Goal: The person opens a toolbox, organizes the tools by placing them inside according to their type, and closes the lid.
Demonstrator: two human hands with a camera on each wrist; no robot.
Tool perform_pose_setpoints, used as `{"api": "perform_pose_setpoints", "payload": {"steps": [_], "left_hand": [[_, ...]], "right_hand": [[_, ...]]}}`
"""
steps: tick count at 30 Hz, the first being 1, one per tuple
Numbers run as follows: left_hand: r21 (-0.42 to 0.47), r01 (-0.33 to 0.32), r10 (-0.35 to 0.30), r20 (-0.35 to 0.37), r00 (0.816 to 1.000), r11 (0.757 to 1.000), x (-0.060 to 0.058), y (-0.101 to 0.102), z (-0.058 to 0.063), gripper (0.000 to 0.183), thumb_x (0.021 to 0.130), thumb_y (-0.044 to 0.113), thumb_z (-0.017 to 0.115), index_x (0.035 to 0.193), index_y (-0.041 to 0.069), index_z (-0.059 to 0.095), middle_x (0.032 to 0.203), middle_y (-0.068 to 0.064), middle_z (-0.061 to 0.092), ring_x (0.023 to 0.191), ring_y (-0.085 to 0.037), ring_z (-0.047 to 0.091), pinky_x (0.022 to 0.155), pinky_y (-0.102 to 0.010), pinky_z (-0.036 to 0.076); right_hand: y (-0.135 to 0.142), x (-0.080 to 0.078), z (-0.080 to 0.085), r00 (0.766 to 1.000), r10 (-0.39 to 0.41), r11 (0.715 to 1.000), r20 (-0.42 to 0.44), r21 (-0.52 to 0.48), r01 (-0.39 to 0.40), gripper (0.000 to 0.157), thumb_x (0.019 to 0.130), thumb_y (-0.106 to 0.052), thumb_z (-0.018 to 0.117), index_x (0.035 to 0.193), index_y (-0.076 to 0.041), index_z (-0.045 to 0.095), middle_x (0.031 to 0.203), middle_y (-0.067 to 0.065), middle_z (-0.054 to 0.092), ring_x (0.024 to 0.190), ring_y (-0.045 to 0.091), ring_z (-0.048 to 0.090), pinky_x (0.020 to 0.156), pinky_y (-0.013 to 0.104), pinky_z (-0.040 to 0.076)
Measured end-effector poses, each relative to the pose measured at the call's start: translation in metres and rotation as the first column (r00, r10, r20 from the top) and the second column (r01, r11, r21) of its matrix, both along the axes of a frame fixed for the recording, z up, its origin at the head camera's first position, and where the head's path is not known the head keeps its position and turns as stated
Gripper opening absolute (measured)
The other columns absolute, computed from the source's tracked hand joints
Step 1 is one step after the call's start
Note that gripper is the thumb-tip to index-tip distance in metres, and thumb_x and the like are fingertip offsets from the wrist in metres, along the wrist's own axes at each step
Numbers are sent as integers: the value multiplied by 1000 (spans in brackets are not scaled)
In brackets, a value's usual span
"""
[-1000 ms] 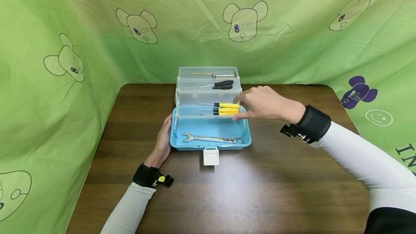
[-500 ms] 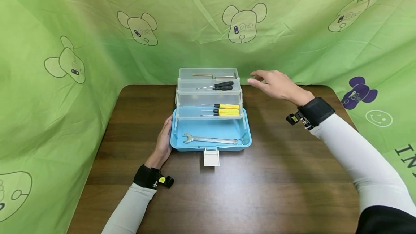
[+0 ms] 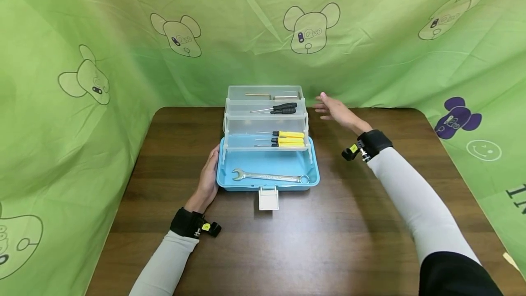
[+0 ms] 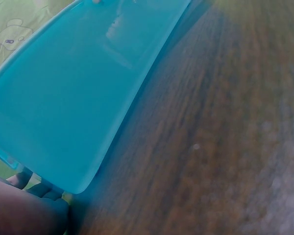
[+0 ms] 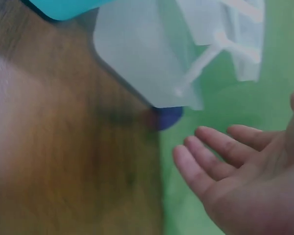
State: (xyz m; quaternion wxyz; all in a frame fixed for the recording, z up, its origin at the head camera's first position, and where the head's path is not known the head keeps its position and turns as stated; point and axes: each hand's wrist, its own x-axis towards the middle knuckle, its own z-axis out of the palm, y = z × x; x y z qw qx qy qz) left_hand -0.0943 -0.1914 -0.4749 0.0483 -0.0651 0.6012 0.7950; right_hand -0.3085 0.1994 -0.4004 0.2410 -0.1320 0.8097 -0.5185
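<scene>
A blue toolbox (image 3: 267, 187) stands with its clear tiered trays (image 3: 246, 124) raised toward the back. My left hand (image 3: 208, 179) rests against its left side; in the left wrist view the fingers (image 4: 22, 180) show at the corner of the blue wall. My right hand (image 3: 338, 109) is held to the right of the upper trays, fingers extended and apart, holding nothing. Yellow-handled screwdrivers (image 3: 289, 140) lie in the lowest tray, black-handled screwdrivers (image 3: 284, 108) in the one above, and L-shaped hex keys (image 3: 259, 95) at the top. A combination wrench (image 3: 269, 177) lies in the box bottom.
The white latch (image 3: 269, 200) hangs down at the toolbox front. A brown wooden table (image 3: 312, 250) carries the box. Green cloth (image 3: 242, 40) with bear drawings hangs behind and at both sides, meeting the table's back edge.
My right hand has moved away from the yellow screwdrivers, back to beside the upper trays, and has turned with its thumb upward. The left hand and toolbox have stayed in place.
</scene>
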Motion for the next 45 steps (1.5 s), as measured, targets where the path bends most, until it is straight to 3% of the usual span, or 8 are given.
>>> {"api": "perform_pose_setpoints", "payload": {"steps": [7,19,25,31,45], "left_hand": [[-4,-8,8,3,1000,1000,-1,0,1,57,119,35,22,169,8,21,174,-7,22,161,-19,16,131,-39,13],[-9,4,-4,-7,1000,1000,-1,-1,-2,58,118,37,21,169,8,20,175,-8,21,161,-19,16,132,-40,12],[-17,3,-3,-8,1000,1000,-1,-1,-1,58,118,37,22,169,8,21,174,-8,22,162,-20,16,132,-41,12],[-31,14,-14,-10,1000,999,-1,0,0,58,118,37,20,169,8,18,175,-8,19,162,-21,14,132,-42,11],[-60,13,-14,-28,1000,998,1,4,0,63,118,43,17,170,8,13,177,-9,14,163,-24,10,132,-45,10]], "right_hand": [[-10,-9,-28,992,-39,980,124,-191,62,84,112,-60,19,167,3,13,169,31,22,158,44,23,127,58,23],[-25,-18,-49,967,-74,956,242,-259,138,83,112,-61,17,169,-2,7,174,25,11,162,38,14,130,54,19],[-34,-22,-54,952,-62,941,300,-299,156,85,111,-63,18,169,-3,-1,177,19,0,164,33,3,131,52,10],[-40,-23,-56,928,-57,914,368,-355,197,82,112,-60,19,170,-6,-4,178,15,-1,164,30,3,131,51,12],[-40,-20,-50,911,-8,880,412,-429,202,82,112,-60,19,169,-7,-9,177,18,-5,164,33,-1,131,52,5]]}}
